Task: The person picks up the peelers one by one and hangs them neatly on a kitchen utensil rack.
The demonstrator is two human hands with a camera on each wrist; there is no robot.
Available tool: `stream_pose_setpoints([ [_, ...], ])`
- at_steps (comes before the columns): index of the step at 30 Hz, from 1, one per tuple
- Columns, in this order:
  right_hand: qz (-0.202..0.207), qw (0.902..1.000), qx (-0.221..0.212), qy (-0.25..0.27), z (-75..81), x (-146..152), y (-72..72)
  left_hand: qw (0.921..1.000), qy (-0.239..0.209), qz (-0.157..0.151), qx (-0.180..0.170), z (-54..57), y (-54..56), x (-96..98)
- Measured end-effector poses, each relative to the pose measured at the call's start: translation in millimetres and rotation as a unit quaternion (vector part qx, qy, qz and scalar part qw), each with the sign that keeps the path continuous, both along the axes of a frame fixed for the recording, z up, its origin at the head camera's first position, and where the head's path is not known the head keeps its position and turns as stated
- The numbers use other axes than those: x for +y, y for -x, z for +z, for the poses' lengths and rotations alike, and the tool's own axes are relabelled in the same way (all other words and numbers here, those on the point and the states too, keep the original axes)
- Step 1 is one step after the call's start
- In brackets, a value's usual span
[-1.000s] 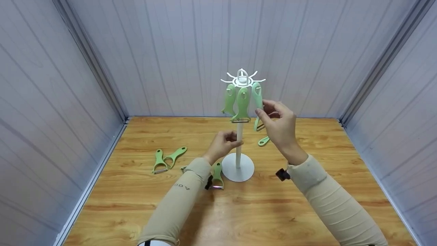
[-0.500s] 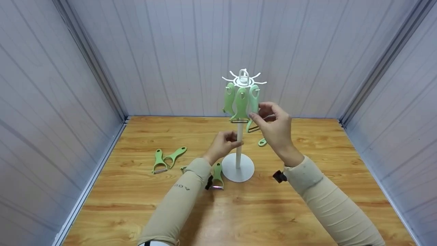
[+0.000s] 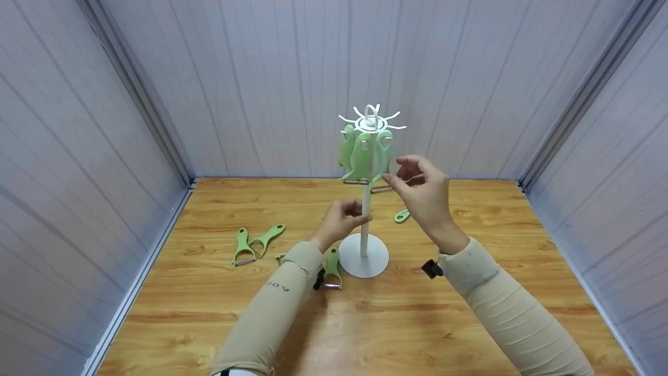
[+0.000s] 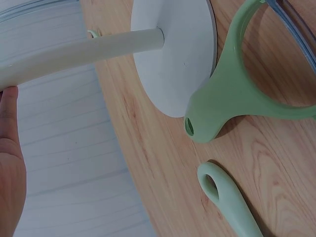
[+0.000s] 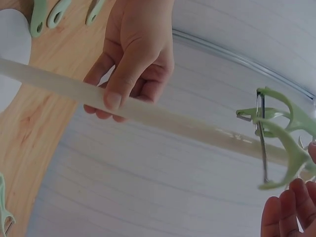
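Note:
A white stand has a round base (image 3: pixel 376 258), a pole (image 3: pixel 366 230) and a ring of curved hooks (image 3: pixel 371 124) on top. My left hand (image 3: pixel 338 223) grips the pole, thumb on one side and fingers on the other, as the right wrist view shows. From the hooks hang two green peelers, one at the left (image 3: pixel 346 149) and one in front (image 3: pixel 363 156), and a paler mint peeler (image 3: pixel 384 146) at the right. My right hand (image 3: pixel 425 190) is at the mint peeler's lower end, fingers loosely bent. The thumb tip overlaps its head; the index fingertip stands apart from the handle.
Two green peelers, one upright (image 3: pixel 243 245) and one slanted (image 3: pixel 270 237), lie on the wooden table (image 3: pixel 443 324) at the left. Another peeler (image 3: pixel 333 266) lies beside the base, one mostly under the left sleeve (image 3: pixel 282 303). A mint peeler handle (image 3: pixel 402 215) shows behind the right hand.
The hook ring has turned, carrying the hanging peelers leftward. My right hand moved left with the mint peeler, then slightly back right, its fingers now apart from the handle. The left hand stayed on the pole.

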State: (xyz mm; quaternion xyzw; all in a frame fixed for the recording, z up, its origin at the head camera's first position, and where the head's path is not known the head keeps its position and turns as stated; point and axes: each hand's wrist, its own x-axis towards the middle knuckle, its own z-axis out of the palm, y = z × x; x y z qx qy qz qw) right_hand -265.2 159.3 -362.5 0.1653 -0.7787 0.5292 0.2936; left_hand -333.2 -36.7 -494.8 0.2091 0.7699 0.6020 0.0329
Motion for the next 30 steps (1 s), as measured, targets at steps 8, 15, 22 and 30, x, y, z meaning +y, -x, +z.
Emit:
stream_pose_setpoints([
  [8, -0.026, 0.9996, 0.0, -0.008, -8.0, 21.3, 10.2, 0.9999, 0.015, 0.006, 0.006, 1.6, -0.6, -0.4],
  [15, -0.054, 0.9981, -0.009, -0.029, -27.5, 44.5, 24.5, 0.9999, 0.01, 0.004, 0.004, 0.1, -0.1, 0.1],
  [22, -0.074, 0.9943, -0.023, -0.073, -46.1, 62.1, 34.3, 1.0, 0.008, 0.002, 0.004, -0.2, 0.3, 0.1],
  [30, -0.084, 0.9898, -0.056, -0.101, -59.9, 72.2, 39.9, 1.0, 0.002, 0.001, -0.008, -0.4, 0.5, 0.2],
])
